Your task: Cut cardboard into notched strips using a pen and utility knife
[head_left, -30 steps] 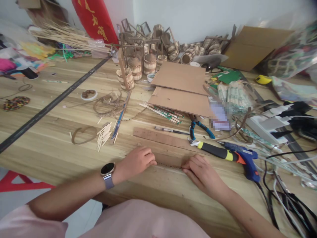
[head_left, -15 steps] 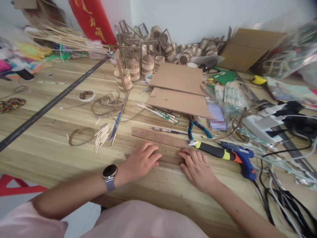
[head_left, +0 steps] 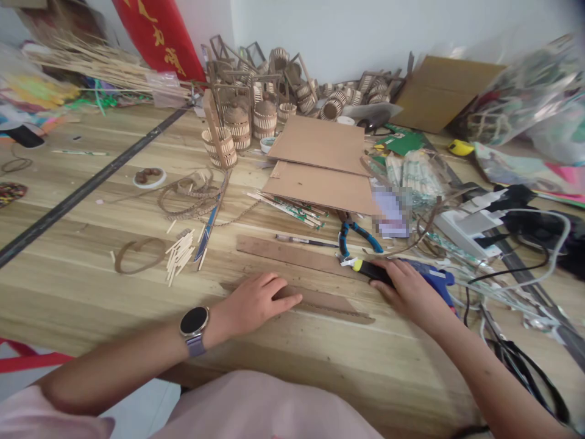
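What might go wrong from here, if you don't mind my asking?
The blue glue gun sits close beside the right hand and might get knocked. The black-and-yellow tool under that hand points towards the pliers, so it could catch them. Only the left hand rests on the near cardboard strip, which might shift.

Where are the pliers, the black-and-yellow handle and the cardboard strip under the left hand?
Pliers (head_left: 366, 236): head view, on the blue handle at picture right.
Black-and-yellow handle (head_left: 372, 272): head view, on the black part beside the yellow end.
Cardboard strip (head_left: 329, 300): head view, on the flat face, toward its right end.
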`<state>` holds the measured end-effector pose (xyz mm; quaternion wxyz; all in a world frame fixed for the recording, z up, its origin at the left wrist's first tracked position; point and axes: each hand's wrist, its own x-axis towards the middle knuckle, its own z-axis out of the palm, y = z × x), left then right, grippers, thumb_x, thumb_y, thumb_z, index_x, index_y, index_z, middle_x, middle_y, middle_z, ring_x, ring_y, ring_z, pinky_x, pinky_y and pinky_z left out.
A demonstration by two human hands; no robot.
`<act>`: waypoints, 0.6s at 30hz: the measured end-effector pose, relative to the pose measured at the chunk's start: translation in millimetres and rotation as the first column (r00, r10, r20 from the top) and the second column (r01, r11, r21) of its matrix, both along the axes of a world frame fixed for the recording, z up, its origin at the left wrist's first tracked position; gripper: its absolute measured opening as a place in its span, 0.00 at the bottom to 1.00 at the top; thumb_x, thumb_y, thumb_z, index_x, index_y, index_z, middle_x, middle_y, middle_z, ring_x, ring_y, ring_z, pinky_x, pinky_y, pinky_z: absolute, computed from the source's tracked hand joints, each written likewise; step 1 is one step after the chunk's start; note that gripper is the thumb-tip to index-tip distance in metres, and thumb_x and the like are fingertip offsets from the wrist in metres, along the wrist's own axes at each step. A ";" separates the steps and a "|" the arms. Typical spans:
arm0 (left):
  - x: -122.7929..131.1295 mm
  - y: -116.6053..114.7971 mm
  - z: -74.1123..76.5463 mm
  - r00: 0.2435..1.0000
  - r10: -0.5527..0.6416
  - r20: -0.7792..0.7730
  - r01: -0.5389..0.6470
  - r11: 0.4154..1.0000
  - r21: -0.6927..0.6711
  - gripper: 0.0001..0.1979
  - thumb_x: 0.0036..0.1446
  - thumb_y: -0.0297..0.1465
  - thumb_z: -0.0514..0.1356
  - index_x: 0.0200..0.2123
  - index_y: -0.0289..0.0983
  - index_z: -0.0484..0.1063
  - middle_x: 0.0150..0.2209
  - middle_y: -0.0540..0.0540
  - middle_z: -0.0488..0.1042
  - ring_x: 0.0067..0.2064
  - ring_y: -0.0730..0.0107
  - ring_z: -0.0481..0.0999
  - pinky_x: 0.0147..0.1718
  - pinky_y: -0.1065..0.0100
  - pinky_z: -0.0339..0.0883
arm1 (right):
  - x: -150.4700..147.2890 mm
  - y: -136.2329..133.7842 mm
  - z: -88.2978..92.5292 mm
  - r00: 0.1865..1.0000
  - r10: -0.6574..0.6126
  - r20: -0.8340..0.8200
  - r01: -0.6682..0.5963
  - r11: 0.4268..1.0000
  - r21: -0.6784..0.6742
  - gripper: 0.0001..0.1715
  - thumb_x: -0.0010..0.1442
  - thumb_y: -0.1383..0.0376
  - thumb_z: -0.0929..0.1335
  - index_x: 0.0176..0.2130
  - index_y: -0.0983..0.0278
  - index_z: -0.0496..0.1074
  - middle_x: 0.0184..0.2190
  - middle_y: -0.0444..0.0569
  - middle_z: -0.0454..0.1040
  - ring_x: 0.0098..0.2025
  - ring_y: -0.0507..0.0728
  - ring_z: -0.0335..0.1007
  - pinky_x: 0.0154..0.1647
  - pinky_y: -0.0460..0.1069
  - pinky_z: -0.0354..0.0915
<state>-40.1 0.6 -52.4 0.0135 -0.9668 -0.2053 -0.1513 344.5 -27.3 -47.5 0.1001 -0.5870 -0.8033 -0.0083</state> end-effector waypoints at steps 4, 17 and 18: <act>-7.4 0.7 3.8 0.999 0.028 -0.037 -0.028 1.000 0.002 0.24 0.65 0.19 0.51 0.61 0.41 0.66 0.47 0.40 0.71 0.46 0.62 0.69 0.43 0.63 0.71 | -8.3 -7.2 2.5 0.992 0.003 0.123 -0.017 0.994 0.110 0.23 0.69 0.62 0.56 0.52 0.69 0.71 0.38 0.60 0.78 0.40 0.66 0.76 0.42 0.60 0.71; -18.8 2.9 10.4 0.996 0.093 -0.011 -0.092 0.994 0.051 0.29 0.59 0.14 0.48 0.60 0.38 0.64 0.45 0.40 0.69 0.45 0.61 0.68 0.43 0.61 0.72 | -28.9 -35.3 56.8 0.617 -0.469 -0.632 0.003 0.804 -0.594 0.27 0.62 0.42 0.64 0.48 0.59 0.67 0.29 0.47 0.74 0.29 0.57 0.71 0.29 0.52 0.72; -18.8 4.0 10.7 0.995 0.098 0.004 -0.098 0.994 0.055 0.29 0.59 0.14 0.48 0.60 0.38 0.64 0.45 0.40 0.69 0.45 0.61 0.68 0.43 0.61 0.72 | -32.0 -37.3 56.4 0.568 -0.496 -0.656 0.000 0.797 -0.603 0.28 0.60 0.41 0.66 0.47 0.59 0.67 0.29 0.47 0.73 0.29 0.56 0.70 0.29 0.51 0.72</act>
